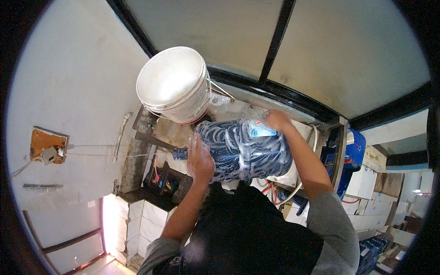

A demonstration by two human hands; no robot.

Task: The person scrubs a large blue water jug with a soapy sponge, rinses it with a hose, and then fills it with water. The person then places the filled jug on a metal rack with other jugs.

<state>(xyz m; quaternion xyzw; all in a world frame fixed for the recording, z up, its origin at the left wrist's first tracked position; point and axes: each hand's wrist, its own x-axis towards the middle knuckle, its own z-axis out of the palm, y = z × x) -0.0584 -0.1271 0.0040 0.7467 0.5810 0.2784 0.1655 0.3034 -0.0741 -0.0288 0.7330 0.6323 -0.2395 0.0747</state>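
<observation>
One foamy jug (229, 140) lies on its side on the bench (172, 133). Left hand (200, 159) lies flat against its neck end (179, 154); right hand (277, 120), blurred, is by the label (262, 130), its grip impossible to tell. Slick suds (243, 156) could let the jug slip or roll off.

From head height, a single wide fisheye view looks steeply down past the wearer's black shirt (256, 229) at the lower edge onto the soapy blue bottle (224, 153) close below in mid-view, the dark window frame (277, 40) slanting across the top.
</observation>
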